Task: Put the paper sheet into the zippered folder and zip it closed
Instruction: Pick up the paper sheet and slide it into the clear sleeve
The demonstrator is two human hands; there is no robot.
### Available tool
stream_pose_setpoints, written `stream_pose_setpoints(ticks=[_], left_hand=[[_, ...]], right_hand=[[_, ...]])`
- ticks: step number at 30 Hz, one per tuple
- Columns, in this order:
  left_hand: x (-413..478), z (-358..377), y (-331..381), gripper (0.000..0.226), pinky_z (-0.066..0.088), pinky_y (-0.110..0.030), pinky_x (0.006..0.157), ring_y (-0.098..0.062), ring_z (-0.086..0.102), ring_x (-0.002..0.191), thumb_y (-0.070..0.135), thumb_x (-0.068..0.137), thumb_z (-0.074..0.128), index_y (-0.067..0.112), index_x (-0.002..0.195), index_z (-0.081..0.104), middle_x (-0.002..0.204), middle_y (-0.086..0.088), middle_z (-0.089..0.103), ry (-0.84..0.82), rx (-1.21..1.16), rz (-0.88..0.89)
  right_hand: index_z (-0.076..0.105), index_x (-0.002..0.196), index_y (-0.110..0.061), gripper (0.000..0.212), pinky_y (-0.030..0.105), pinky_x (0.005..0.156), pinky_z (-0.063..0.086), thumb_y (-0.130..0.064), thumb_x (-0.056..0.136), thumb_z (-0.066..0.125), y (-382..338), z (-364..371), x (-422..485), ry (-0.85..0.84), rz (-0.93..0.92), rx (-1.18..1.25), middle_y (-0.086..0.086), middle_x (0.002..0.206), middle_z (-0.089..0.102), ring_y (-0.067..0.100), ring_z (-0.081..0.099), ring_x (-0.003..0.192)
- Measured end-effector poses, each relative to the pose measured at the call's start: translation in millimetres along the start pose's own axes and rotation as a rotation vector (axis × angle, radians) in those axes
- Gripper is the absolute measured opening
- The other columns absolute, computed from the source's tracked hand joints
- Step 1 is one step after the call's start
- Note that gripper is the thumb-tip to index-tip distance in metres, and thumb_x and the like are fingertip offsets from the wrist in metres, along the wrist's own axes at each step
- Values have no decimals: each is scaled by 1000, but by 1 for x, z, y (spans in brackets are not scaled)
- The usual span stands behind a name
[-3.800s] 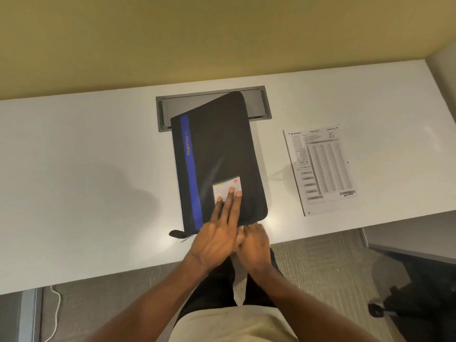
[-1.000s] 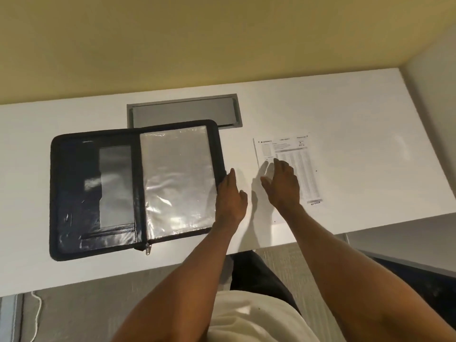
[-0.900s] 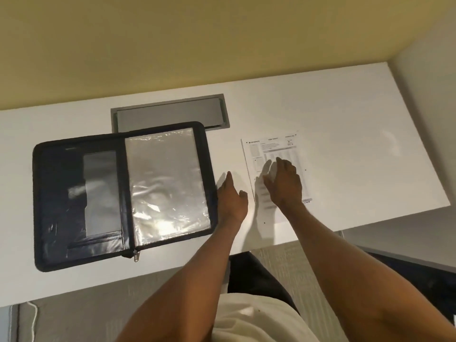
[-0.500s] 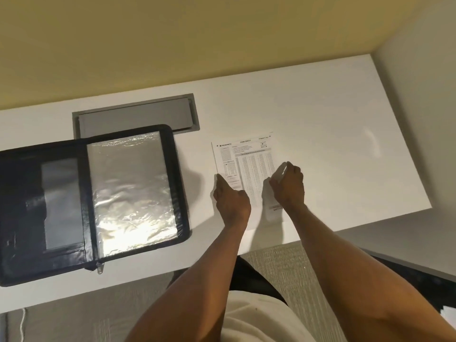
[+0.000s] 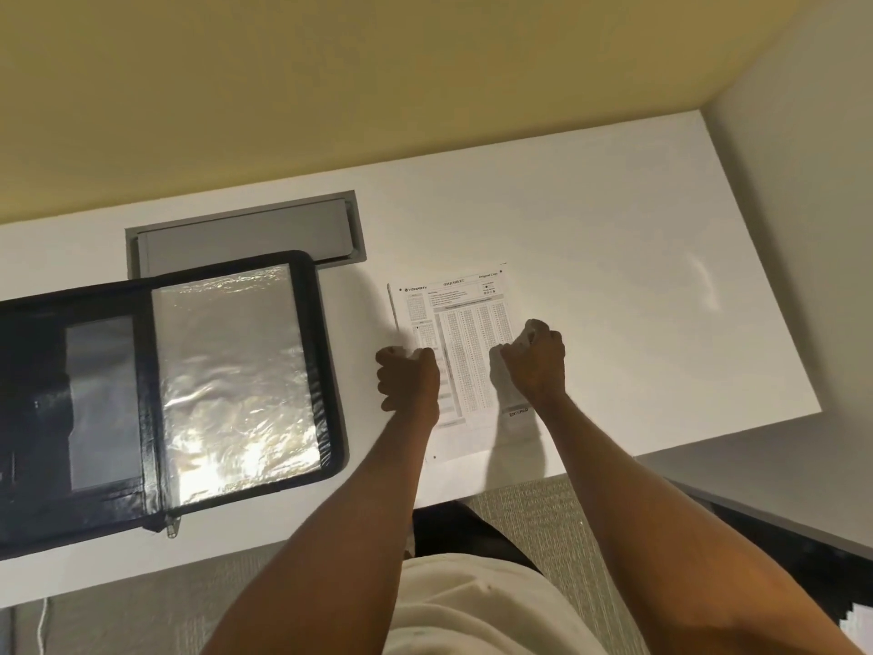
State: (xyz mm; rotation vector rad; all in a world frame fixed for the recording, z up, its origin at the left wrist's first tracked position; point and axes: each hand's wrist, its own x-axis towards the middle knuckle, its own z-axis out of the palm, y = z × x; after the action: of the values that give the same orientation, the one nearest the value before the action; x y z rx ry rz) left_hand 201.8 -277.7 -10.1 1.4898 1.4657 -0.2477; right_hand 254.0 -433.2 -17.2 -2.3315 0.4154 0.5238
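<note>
Both hands pinch the printed white paper sheet: left hand on its left edge, right hand on its right. Sheet lies on the smooth white desk, beside the open black zippered folder with glossy crinkled plastic sleeve. Yellow wall behind.

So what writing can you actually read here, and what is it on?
"OMR SHEET": top heading of the paper sheet.
"Original Copy": its top right corner.
"ENTERED": stamp near its lower right.
Logo text at top left and the printed grids: too small to read.
Open zippered folder: no readable text.
</note>
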Motion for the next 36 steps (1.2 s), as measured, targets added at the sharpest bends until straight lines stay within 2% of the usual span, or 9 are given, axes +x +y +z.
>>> stream_pose_setpoints(ticks=[5, 12, 15, 18, 21, 26, 30, 33, 36], left_hand=[[7, -8, -3, 31, 57, -48, 92, -40, 67, 107, 13, 94, 55, -2, 120, 64, 115, -21, 69, -71, -43, 79], [8, -28, -15, 22, 46, -6, 49, -4, 67, 71, 9, 100, 56, 29, 99, 65, 91, 12, 70, -185, -114, 352], [18, -41, -12, 32, 54, -20, 55, -8, 71, 68, 4, 99, 59, 34, 92, 70, 90, 8, 76, -291, -226, 318], [32, -59, -5, 25, 60, -39, 76, -26, 71, 87, 6, 100, 62, 29, 100, 74, 102, -5, 77, -406, -286, 244], [41, -82, 6, 28, 59, -35, 72, -24, 74, 92, 10, 101, 62, 34, 98, 76, 102, -1, 79, -504, -311, 227], [47, -111, 31, 21, 57, -39, 82, -29, 73, 104, 12, 103, 59, 18, 121, 69, 117, -6, 77, -593, -330, 313], [39, -127, 58, 23, 57, -38, 86, -26, 74, 108, 21, 100, 63, 18, 122, 68, 120, -5, 76, -649, -344, 425], [26, -133, 79, 43, 52, -44, 104, -24, 66, 127, 28, 98, 69, 22, 140, 61, 138, -3, 68, -753, -278, 580], [15, -133, 92, 50, 47, -47, 111, -20, 60, 133, 25, 98, 70, 21, 146, 56, 142, 0, 65, -733, -178, 762]], right_hand=[[40, 76, -17, 25, 31, 74, 31, -12, 76, 65, -2, -3, -1, -14, -1, 29, 10, 85, 47, 28, 39, 86], [22, 64, -29, 34, 32, 70, 26, -26, 64, 56, -7, -12, -4, -38, -58, 17, -1, 70, 25, 23, 26, 82], [52, 75, -15, 21, 36, 72, 40, -19, 79, 71, -1, -15, 4, -30, -76, 28, 1, 69, 39, 23, 35, 78], [60, 118, -12, 43, 34, 85, 46, -32, 86, 81, -10, -25, 7, -127, 0, 265, -1, 91, 51, 16, 47, 85], [67, 102, -28, 25, 15, 73, 48, -47, 88, 78, -30, -42, 3, -350, -59, 404, -18, 87, 68, 0, 64, 78], [54, 145, -5, 46, 33, 110, 47, -16, 101, 64, -57, -53, 2, -699, -77, 603, 7, 144, 63, 18, 62, 131], [57, 141, 3, 42, 27, 86, 60, -4, 100, 62, -76, -52, 2, -599, -102, 722, 15, 132, 69, 17, 73, 107], [61, 137, 2, 41, 41, 102, 55, -7, 98, 66, -89, -53, -1, -521, -195, 723, 15, 133, 69, 30, 68, 121], [69, 128, -1, 32, 35, 93, 59, -11, 98, 68, -99, -51, -10, -422, -282, 733, 11, 123, 75, 25, 73, 113]])
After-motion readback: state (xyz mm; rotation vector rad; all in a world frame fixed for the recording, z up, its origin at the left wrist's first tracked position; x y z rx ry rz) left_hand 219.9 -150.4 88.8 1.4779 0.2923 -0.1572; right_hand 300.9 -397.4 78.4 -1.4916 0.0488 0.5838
